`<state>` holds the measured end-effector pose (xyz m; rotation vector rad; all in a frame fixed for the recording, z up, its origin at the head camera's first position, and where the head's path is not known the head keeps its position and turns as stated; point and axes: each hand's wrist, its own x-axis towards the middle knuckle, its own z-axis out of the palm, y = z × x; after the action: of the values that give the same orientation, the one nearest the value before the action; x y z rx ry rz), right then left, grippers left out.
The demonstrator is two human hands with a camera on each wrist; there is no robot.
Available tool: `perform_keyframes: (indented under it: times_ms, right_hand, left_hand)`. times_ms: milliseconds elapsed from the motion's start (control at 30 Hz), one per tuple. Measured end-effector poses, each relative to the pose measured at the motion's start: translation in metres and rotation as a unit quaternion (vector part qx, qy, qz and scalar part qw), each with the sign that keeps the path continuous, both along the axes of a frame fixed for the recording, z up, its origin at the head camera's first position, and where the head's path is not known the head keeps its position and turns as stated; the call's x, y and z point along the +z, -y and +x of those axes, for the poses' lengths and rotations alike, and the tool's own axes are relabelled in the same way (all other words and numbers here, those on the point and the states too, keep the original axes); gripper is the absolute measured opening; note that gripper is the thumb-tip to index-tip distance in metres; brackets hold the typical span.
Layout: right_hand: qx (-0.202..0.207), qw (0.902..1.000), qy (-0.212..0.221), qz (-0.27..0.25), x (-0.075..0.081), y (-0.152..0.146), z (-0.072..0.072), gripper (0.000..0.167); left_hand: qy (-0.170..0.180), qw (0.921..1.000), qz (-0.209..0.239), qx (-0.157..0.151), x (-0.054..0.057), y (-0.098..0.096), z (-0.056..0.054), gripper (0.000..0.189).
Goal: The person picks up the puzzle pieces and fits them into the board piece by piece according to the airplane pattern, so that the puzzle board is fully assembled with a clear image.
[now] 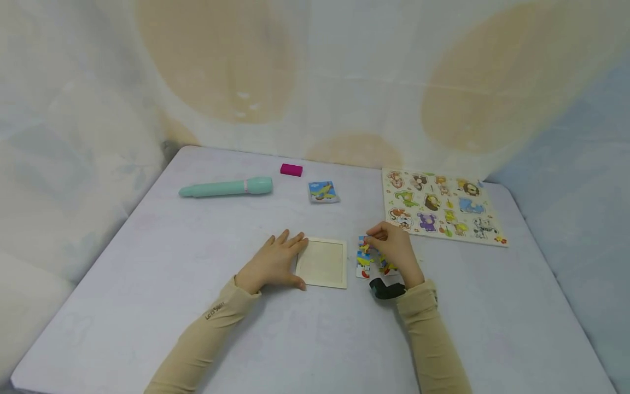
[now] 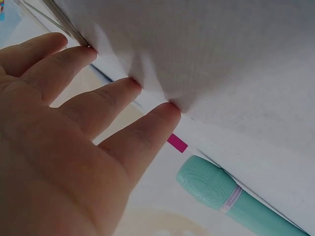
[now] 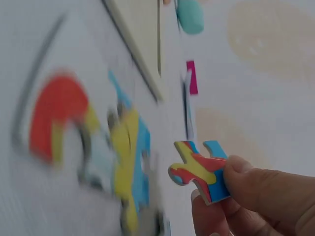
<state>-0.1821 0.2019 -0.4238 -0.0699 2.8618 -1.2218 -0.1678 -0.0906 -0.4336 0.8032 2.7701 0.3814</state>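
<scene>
With the tray as the clock's centre and twelve pointing away from the person, the left hand (image 1: 276, 262) lies at nine o'clock. Its fingers are nearly straight and fanned well apart. The index fingertip reaches the far left corner of the shallow wooden tray (image 1: 321, 264), and the thumb stretches to the near left corner. The tray lies flat on the white table (image 1: 236, 230), its bare inside showing.

The right hand (image 1: 396, 253) is at three o'clock, beyond the tray's right edge. Its thumb and forefinger are clamped together on one side of a puzzle piece (image 3: 202, 172) in red, yellow and blue, its knobs pointing away from the fingertips. Beneath and beside this hand, loose pieces (image 1: 363, 267) rest on the table near the tray.

A small picture packet (image 1: 322, 192) lies at twelve o'clock, a magenta block (image 1: 291, 170) towards eleven, and a turquoise rod (image 1: 221, 188) with a thicker end at ten. At two o'clock is an animal board (image 1: 470, 236), well apart from the tray.
</scene>
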Motion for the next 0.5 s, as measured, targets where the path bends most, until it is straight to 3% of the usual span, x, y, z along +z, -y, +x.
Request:
perform_keyframes:
  times_ms: [267, 500]
  right_hand:
    - [0.016, 0.9962, 0.058, -0.063, -0.007, 0.037, -0.001, 0.016]
    - [0.012, 0.9945, 0.074, -0.073, -0.017, 0.050, -0.002, 0.014]
  left_hand:
    - [-0.002, 1.0000, -0.007, 0.004, -0.001, 0.002, 0.000, 0.107]
    - [0.004, 1.0000, -0.006, 0.002, -0.002, 0.000, 0.000, 0.110]
